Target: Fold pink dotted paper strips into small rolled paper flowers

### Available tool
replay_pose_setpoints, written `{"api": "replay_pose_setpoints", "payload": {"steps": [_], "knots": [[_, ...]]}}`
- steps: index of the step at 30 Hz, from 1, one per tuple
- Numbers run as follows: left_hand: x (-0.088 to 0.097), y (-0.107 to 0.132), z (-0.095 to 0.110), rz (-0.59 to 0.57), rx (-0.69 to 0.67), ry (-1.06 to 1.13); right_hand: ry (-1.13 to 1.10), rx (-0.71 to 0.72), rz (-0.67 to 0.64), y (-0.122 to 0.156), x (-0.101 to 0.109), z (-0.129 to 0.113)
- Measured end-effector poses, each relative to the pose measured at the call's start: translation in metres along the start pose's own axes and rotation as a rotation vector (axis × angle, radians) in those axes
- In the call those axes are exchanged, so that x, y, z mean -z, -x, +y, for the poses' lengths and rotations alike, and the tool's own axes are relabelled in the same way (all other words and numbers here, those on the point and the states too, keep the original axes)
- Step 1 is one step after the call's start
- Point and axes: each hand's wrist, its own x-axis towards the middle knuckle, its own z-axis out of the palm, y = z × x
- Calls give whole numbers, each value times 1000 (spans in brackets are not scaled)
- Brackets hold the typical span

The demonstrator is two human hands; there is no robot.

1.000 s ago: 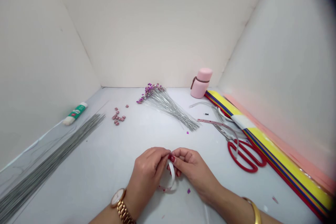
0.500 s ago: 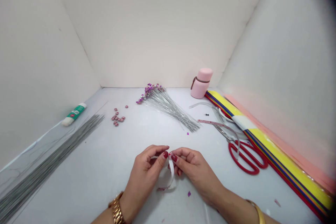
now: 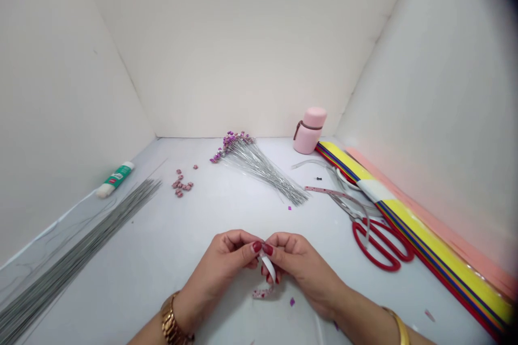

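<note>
Seeing from where I stand: glue stick (image 3: 116,179), grey wires (image 3: 89,241) at far left of desk (image 3: 170,248), then small pink pieces (image 3: 188,186); left hand (image 3: 226,264), fingers pinching top end of narrow strip (image 3: 269,268); strip hangs curled between both hands, spotted end lower; right hand (image 3: 299,264), fingers pinching same end; red-handled scissors (image 3: 378,239), stacked coloured sheets (image 3: 424,226) far right

Strip (image 3: 268,268) wht, pale pink w/ red spots; scissor hndls (image 3: 384,243) red; bottle (image 3: 306,140) lt pink.

Off-white walls (image 3: 243,48) on three sides — pale tabletop (image 3: 210,210) — soft light.
</note>
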Motion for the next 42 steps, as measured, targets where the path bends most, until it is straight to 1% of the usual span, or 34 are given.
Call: {"api": "replay_pose_setpoints", "payload": {"steps": [3, 5, 10, 12, 15, 18, 20, 24, 28, 37, 42], "knots": [[-2, 0, -1, -50, 37, 164, -55, -32, -31, 1, -1, -2], [-3, 0, -1, -44, 44, 184, -47, -31, -33, 1, -2, -2], [-1, 0, 1, -12, 29, 97, 52, 19, 24, 1, -3, -3], [-1, -1, 0, 2, 17, 96, 76, 22, 47, 1, -3, -2], [-1, -3, -1, 90, -23, 61, 119, 0, 27, 1, -2, -1], [-1, -3, -4, 194, -50, -13, 165, 7, 16, 1, -1, 1], [-1, -3, -6, 220, -60, -31, 166, 12, 26, 0, -1, 2], [-2, -2, -9, 243, -94, -87, 150, -9, 49, 0, -2, 2], [-3, -3, -8, 260, -117, -125, 147, -5, 43, 1, -2, 1], [-6, -3, -6, 255, -105, -69, 150, -23, 66, -3, -1, 6], [-6, -3, -7, 261, -106, -82, 161, -3, 77, -2, -3, 4]]}}
